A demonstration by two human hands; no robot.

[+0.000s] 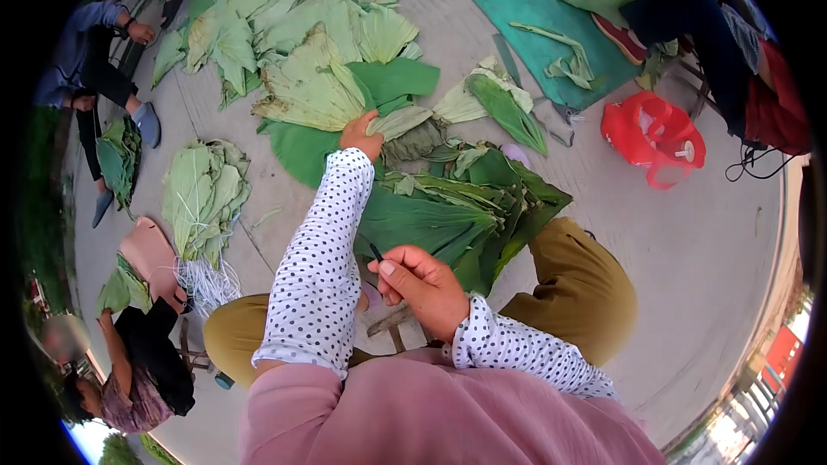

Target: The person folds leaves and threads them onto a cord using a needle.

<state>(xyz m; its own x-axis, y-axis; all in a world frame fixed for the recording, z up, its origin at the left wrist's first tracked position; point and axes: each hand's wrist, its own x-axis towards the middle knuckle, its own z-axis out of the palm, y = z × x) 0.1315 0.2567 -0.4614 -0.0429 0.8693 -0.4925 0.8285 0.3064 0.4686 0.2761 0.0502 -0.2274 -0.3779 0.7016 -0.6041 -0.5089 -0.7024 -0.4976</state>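
My left hand reaches forward, its fingers closed on the edge of a greyish-green leaf in front of the large leaf pile. Close to my body, my right hand is closed around a small dark stick-like thing that pokes out past the fingertips. Between my knees lies a stack of dark green folded leaves, just beyond my right hand. A darker, crumpled leaf rests between that stack and the pile.
A red bag stands on the right, near a seated person in dark trousers. Teal cloth covers ground at the upper right. On the left are a tied leaf bundle, white strings and two other people with leaves.
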